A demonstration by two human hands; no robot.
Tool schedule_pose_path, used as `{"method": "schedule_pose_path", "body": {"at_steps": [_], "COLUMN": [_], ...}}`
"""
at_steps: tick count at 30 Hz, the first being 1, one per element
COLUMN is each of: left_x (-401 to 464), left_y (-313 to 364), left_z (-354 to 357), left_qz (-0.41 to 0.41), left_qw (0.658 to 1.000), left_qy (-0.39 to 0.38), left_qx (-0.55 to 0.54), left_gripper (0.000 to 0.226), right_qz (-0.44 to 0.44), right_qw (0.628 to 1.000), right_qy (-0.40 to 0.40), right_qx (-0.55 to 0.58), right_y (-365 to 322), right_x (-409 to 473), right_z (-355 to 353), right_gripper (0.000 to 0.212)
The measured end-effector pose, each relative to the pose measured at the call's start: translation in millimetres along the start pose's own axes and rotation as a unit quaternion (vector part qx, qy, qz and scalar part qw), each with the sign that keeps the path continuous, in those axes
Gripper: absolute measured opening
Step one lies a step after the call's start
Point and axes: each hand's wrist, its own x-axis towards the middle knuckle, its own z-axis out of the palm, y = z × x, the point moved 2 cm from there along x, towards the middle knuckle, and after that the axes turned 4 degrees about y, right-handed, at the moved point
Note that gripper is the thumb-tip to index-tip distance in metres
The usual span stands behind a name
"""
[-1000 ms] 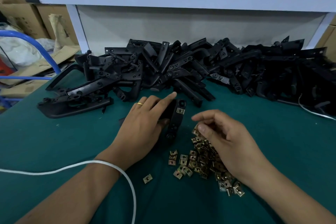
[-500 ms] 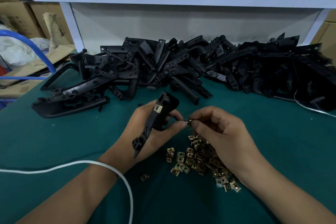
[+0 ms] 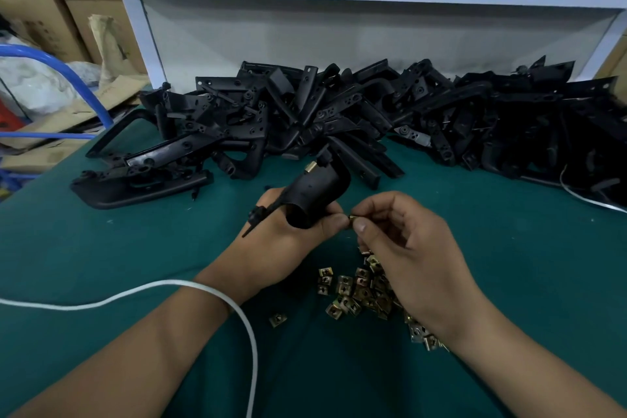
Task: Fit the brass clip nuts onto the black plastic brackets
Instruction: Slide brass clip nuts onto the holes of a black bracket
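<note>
Left grip clenched round bracket, right grip pinching nut: square to bracket edge, push fully home.

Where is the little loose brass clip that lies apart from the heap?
The lone brass clip nut lies on the green mat in the head view, left of the brass heap, right beside the white cord.

Legible text: none. Cardboard boxes at upper left carry faint dark printing, too blurred to read. Black plastic brackets and brass clip nuts bear no readable marks or numbers
</note>
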Motion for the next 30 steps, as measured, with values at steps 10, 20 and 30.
{"method": "schedule_pose_path", "body": {"at_steps": [10, 20, 30], "left_x": [3, 3, 6], "left_y": [5, -11, -20], "left_z": [2, -1, 0], "left_qz": [0.018, 0.045, 0.148], "left_qw": [0.995, 0.998, 0.967], "left_qy": [-0.057, -0.026, 0.042], "left_qx": [0.079, 0.036, 0.205], "left_gripper": [0.015, 0.013, 0.047], "right_qz": [-0.029, -0.022, 0.075], "right_qw": [0.988, 0.994, 0.966], "right_qy": [-0.052, 0.085, 0.068], "right_qx": [-0.142, -0.065, 0.237], "right_y": [-5, 0, 1], "right_x": [-6, 12, 10], "right_z": [-4, -42, -30], "right_gripper": [0.02, 0.029, 0.018]}}
